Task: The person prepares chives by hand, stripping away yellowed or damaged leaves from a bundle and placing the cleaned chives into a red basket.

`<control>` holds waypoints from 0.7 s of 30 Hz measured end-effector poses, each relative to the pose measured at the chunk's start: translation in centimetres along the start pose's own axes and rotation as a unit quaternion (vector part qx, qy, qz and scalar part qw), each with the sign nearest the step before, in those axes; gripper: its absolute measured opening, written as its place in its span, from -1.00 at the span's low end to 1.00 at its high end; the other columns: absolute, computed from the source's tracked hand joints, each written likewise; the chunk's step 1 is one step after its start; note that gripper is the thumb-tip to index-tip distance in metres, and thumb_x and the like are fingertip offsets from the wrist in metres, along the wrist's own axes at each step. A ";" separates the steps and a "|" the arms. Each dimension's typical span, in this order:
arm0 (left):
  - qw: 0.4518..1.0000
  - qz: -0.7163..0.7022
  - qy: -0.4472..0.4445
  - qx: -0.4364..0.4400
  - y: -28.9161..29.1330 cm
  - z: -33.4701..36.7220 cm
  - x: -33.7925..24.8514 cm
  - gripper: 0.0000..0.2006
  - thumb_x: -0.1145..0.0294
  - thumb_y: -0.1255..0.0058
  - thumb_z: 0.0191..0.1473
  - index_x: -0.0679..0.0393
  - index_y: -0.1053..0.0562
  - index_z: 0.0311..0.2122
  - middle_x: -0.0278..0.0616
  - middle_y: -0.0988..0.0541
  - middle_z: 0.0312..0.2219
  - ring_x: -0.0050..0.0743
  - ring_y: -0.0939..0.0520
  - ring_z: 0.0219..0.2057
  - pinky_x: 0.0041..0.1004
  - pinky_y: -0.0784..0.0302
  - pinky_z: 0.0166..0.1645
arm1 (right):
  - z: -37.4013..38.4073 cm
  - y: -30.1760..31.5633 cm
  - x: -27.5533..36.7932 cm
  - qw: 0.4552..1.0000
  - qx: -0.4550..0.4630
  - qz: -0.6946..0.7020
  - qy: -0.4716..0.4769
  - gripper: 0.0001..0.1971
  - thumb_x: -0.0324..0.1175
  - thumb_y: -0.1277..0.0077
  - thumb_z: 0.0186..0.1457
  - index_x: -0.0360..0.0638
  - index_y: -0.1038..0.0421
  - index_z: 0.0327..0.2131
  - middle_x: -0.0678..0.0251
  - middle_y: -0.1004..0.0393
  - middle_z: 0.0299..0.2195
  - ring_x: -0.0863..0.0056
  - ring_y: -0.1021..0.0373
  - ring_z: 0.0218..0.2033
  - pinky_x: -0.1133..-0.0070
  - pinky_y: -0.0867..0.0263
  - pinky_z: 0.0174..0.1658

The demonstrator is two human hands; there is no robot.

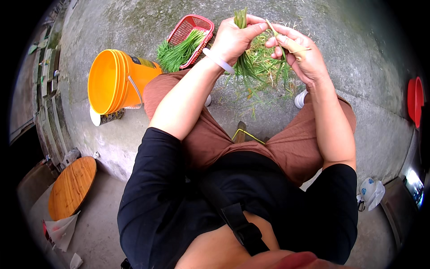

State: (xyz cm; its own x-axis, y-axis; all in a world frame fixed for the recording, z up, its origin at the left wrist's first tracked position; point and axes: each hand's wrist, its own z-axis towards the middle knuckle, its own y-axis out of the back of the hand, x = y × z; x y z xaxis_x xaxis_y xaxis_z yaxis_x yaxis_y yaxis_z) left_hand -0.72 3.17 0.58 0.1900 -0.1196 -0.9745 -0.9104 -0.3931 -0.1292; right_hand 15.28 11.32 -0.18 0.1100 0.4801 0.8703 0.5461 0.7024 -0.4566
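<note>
My left hand [230,42] is closed around a bunch of green chives [244,67], their cut ends sticking up above the fist and the leaves hanging below. Close beside it, my right hand [309,60] pinches a thin chive stalk [272,30] between thumb and fingers. A yellowed leaf lies across the right thumb. Left of my hands, a red plastic basket [195,17] stands tilted on the concrete, with more long chives [179,53] spilling over its edge. Loose trimmings [271,78] are scattered on the ground beneath both hands.
By my left knee a yellow bucket [105,80] with a wire handle leans over, its mouth facing left. A round wooden board [74,188] is at the lower left. A red basin [415,103] and a plastic bag [372,193] are off to the right.
</note>
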 end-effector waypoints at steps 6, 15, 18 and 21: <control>0.993 -0.066 -0.020 -0.097 1.7 1.1 0.0 -0.90 0.41 -0.11 -0.04 0.20 -0.46 -0.45 -0.49 -0.35 -0.72 -0.80 -0.24 -0.76 -0.70 -0.12 -0.67 | 0.0 0.2 0.3 1.000 0.000 0.009 -0.001 -0.58 -0.39 0.09 0.11 -0.37 -0.17 0.02 0.24 -0.46 -0.33 0.63 -0.34 -0.43 0.69 -0.29 -0.27; 0.984 -0.136 0.098 0.057 0.0 -0.7 0.1 -0.80 0.45 -0.03 0.00 0.21 -0.45 -0.22 -0.56 -0.19 -0.75 -0.82 -0.09 -0.76 -0.67 0.06 -0.67 | -0.7 -2.1 -0.2 0.896 -0.154 -0.389 0.151 -0.58 -0.42 0.09 0.10 -0.07 -0.17 0.07 0.43 -0.52 -0.39 0.75 -0.33 -0.46 0.73 -0.29 -0.30; 0.997 -0.062 0.032 0.039 -0.2 -0.9 0.1 -0.78 0.44 -0.08 -0.03 0.20 -0.46 -0.22 -0.57 -0.20 -0.75 -0.84 -0.12 -0.75 -0.67 0.02 -0.66 | -0.8 -2.1 -0.2 0.877 -0.158 -0.425 0.159 -0.57 -0.42 0.07 0.09 -0.05 -0.18 0.06 0.41 -0.53 -0.40 0.72 -0.37 -0.44 0.71 -0.30 -0.28; 0.989 0.114 -0.094 0.007 0.3 -0.5 0.1 -0.77 0.40 -0.11 -0.05 0.14 -0.49 -0.23 -0.50 -0.32 -0.69 -0.80 -0.25 -0.71 -0.65 -0.13 -0.62 | -0.7 -1.9 -0.3 0.834 -0.162 -0.490 0.198 -0.63 -0.43 0.07 0.07 -0.08 -0.24 0.00 0.31 -0.52 -0.38 0.53 -0.44 -0.43 0.61 -0.35 -0.29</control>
State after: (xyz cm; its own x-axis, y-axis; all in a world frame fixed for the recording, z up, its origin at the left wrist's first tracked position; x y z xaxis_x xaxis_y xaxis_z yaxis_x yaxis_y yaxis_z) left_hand -0.74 2.57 0.52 -0.0910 -0.0318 -0.9953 -0.9273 -0.3617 0.0964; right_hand 14.76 9.47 0.53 -0.2901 -0.4962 0.8183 0.7227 0.4469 0.5272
